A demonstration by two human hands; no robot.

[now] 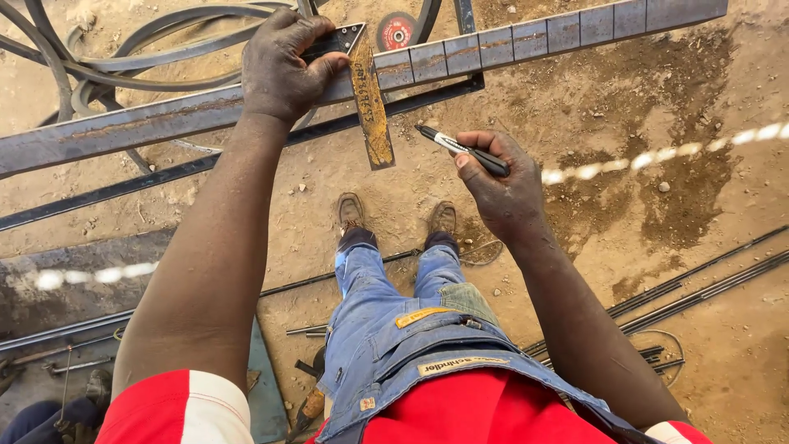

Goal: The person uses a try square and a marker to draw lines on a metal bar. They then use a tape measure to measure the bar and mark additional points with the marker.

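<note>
Steel, long and rust-streaked, makes up the flat bar [509,41] that crosses the view above the dirt ground [657,164]. Dark cross lines already sit on its right stretch at regular steps, while the stretch to the left of the square looks bare, so by my reading the marking is partly done with more length left. The left hand [279,66] presses a try square [370,107] against the bar, fingers closed over the square's stock and the bar's edge, its yellowed blade hanging down past the bar. The right hand [501,185] is held below and apart from the bar, fingers pinched on a black marker [460,150], tip pointing up-left toward the blade but touching nothing. Curved black hoops [140,49] and a cutting disc [396,33] lie behind the bar; thin rods [699,292] lie to the right of the worn shoes [394,218].
</note>
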